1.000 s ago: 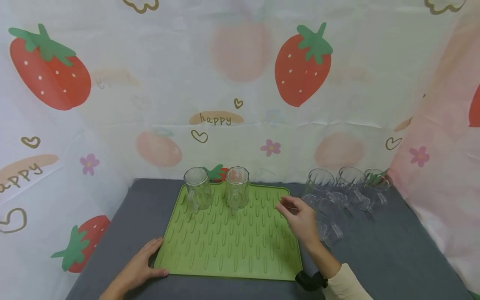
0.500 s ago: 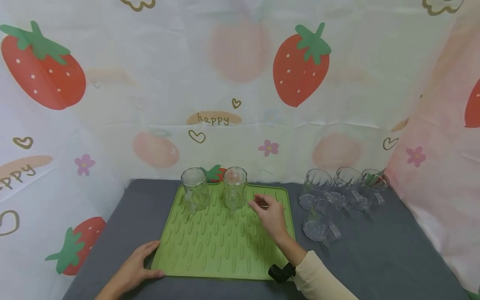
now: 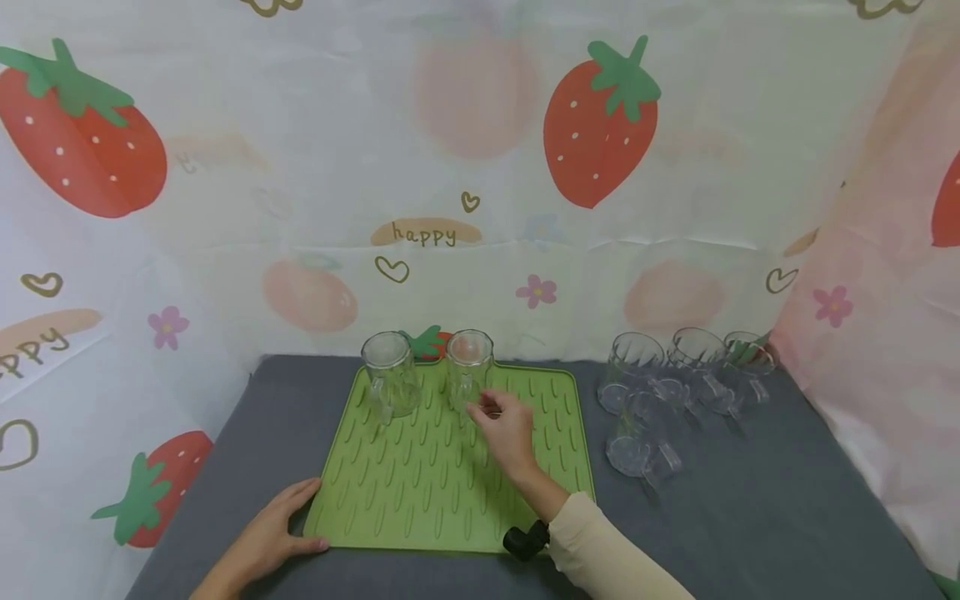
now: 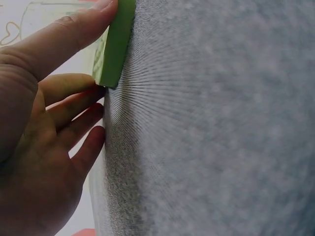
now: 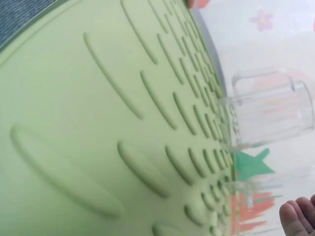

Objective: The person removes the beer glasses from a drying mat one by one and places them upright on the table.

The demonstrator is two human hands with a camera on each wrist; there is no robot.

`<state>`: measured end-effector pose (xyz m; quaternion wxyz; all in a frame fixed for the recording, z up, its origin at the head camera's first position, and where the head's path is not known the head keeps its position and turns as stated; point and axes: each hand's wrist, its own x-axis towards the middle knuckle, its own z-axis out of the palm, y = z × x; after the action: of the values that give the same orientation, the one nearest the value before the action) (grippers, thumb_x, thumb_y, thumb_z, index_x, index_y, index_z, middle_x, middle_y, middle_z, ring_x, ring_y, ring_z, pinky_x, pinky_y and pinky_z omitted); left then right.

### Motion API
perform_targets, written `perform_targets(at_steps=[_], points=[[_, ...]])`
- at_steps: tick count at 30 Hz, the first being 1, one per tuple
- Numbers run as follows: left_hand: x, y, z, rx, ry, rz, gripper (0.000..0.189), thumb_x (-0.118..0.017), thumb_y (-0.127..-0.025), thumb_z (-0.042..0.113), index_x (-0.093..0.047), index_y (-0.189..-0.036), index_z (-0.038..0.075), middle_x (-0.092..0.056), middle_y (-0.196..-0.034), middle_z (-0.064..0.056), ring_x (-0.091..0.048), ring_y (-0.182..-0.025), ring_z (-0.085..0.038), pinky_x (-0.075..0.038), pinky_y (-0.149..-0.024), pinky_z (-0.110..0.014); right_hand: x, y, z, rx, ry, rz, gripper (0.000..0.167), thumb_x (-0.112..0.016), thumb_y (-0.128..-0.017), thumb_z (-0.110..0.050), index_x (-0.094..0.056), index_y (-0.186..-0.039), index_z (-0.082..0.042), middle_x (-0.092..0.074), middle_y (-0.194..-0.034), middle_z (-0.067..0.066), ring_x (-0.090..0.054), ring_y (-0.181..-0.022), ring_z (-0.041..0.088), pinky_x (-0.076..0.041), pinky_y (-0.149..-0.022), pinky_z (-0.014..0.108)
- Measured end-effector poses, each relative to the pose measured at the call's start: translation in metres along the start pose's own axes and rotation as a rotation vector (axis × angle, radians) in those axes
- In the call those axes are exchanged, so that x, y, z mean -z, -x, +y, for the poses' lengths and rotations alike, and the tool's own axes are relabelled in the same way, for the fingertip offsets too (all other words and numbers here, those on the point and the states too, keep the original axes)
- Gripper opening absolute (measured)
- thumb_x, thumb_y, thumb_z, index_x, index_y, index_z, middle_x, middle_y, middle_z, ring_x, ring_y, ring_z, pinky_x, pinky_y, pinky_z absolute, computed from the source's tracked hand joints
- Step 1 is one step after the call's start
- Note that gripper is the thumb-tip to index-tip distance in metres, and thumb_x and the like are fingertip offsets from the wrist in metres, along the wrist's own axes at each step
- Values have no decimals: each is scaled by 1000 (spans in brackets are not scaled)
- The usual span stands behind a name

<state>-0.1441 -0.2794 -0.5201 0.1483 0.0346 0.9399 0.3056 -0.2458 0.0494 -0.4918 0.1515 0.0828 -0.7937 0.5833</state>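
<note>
Right hand [image 3: 506, 427] has come left across the green mat [image 3: 420, 492] since the earlier frame and is now right at the near side of the second glass mug [image 3: 470, 358], while the left hand [image 3: 262, 533] is parked where it was. Left fingers are spread along the mat's left edge with the thumb on top of the near corner. Right fingers are loosely bent, thumb close to the fingertips, but honestly can't tell if they're touching the handle [image 3: 466, 390] or just beside it. That mug stands on the back part of the mat, next to another glass mug [image 3: 393, 379], both with handles facing the person. If it were me, I'd go light: thumb and fingers either side of the handle, no nudging toward the back, and let the left hand keep the mat from creeping. Glass is slick, so slow beats fast imo. Watch the back edge too, the printed backdrop [image 3: 315, 192] is just behind, and the gap between the two mugs is tight. Most elbow room is over the near half of the mat; swinging wide right on the counter [image 3: 750, 517] brings you toward the clustered mugs [image 3: 632, 454].
</note>
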Motion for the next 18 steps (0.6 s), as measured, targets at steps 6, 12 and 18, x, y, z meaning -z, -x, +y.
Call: perform_targets(at_steps=[6,12,18], points=[[1,0,0,-5,2,-3,100,-84,-71,41,-38,-145,-9,-39,-146,-31,-36,-134,-53,-40,-100,-63,-16,0,0,-3,47,65,27,-76,-84,-13,-72,-103,5,-71,-93,20,-70,-84,29,-59,-68,29],[1,0,-1,-6,1,-7,99,-84,-72,40,-38,-145,-8,-39,-146,-30,-36,-134,-53,-41,-99,-62,-30,1,0,29,55,167,25,-79,-81,-12,-73,-97,5,-70,-87,18,-69,-78,26,-58,-68,28],[0,0,0,14,1,-6,100,-84,-71,41,-38,-146,-7,-39,-147,-29,-35,-135,-53,-41,-99,-63,-38,1,0,102,181,231,19,-79,-81,-13,-72,-87,4,-65,-78,14,-62,-70,20,-53,-61,24]])
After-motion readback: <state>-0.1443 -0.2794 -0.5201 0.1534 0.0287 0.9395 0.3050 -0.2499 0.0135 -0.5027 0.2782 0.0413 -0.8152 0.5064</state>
